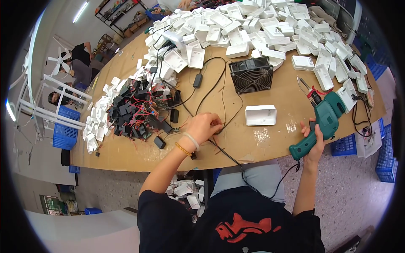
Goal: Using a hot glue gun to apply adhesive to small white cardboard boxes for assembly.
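My right hand point(314, 141) is wrapped round the grip of a green soldering gun point(327, 118), its thin metal tip pointing away from me and a red strand near its nose. Over the cardboard-covered table, my left hand point(206, 126) has its fingers curled together beside black cables; whatever is in them, if anything, is hidden. Between my hands lies an open white plastic box point(260, 115), hollow side up. Beyond it stands a black fan point(252, 76) with a round wire grille. A black cord point(270, 197) trails from the soldering gun across my lap.
White plastic housings point(236, 25) are heaped across the far side. To the left sits a pile of black parts point(137, 109) with red wires, bordered by small white pieces point(95, 126). Blue crates point(66, 126) stand beyond the table edges. Other people are in the background.
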### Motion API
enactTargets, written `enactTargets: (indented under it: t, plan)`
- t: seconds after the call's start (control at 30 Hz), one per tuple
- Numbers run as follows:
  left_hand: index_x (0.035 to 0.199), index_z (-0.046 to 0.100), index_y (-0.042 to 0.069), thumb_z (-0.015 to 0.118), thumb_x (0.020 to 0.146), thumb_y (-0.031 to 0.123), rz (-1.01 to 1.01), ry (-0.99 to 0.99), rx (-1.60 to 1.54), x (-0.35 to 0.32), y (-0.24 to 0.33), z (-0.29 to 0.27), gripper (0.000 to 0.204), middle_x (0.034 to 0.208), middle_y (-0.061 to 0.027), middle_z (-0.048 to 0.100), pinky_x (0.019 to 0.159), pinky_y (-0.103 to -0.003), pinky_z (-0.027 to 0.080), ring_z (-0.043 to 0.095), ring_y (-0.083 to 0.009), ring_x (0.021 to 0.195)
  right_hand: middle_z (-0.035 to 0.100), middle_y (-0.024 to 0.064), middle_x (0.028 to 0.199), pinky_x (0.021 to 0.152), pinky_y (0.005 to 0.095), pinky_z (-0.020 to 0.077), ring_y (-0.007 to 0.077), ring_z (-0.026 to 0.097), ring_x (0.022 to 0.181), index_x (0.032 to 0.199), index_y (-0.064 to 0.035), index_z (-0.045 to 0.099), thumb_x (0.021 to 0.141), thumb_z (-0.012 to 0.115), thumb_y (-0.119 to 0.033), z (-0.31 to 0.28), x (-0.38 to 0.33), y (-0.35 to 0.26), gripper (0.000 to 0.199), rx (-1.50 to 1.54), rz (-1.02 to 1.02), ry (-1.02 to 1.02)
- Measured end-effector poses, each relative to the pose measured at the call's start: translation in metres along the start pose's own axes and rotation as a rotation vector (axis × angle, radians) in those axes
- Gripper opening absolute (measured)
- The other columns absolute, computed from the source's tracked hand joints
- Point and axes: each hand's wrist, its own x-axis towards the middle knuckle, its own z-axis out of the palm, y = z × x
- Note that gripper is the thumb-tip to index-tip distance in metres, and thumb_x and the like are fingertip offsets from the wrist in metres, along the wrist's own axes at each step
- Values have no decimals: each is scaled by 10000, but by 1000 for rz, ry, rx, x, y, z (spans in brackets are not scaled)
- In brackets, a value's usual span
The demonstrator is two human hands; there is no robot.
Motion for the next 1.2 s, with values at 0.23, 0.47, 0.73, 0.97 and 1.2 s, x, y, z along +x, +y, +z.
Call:
enactTargets:
  t: [0.23, 0.47, 0.73, 0.97, 1.2]
  plan:
    - [886, 657, 4, 682, 829, 122, -8, 186, -64, -3, -8, 18, 134, 764, -114, 686, 665, -325, 524, 675, -236, 715, 492, 53, 651, 1049, 434, 389, 162, 530, 717, 1144, 46, 525, 967, 491, -262, 2, 0, -6, 357, -27, -16, 16]
    - [894, 688, 4, 687, 855, 79, 93, 289, -504, 1, 72, 33, 85, 792, -76, 675, 678, -259, 522, 685, -147, 765, 511, 68, 666, 996, 448, 429, 176, 535, 705, 1119, 56, 537, 956, 500, -230, 9, -3, -12, 332, -13, -19, 14]
    - [769, 657, 93, 724, 726, 92, 314, 671, -32, 40, 92, 73, 80, 1055, -61, 582, 1008, -450, 363, 523, -298, 1200, 596, 103, 840, 780, 326, 494, 179, 587, 793, 1249, 61, 489, 858, 637, -156, -6, -102, -8, 471, -239, -61, -136]
    - [748, 580, 9, 667, 725, 3, 321, 550, -216, 50, 83, 95, 90, 1096, -121, 552, 1066, -536, 351, 526, -316, 1198, 646, 175, 825, 944, 505, 476, 346, 662, 880, 907, 35, 661, 743, 676, -79, 6, -126, -13, 201, -1007, -348, -384]
    - [774, 569, -30, 658, 721, -9, 305, 595, -244, 54, 87, 103, 107, 1093, -134, 553, 1002, -484, 427, 559, -310, 1063, 661, 184, 846, 1029, 571, 386, 395, 657, 882, 855, 36, 645, 755, 666, -75, 3, -120, 10, 151, -908, -157, -276]
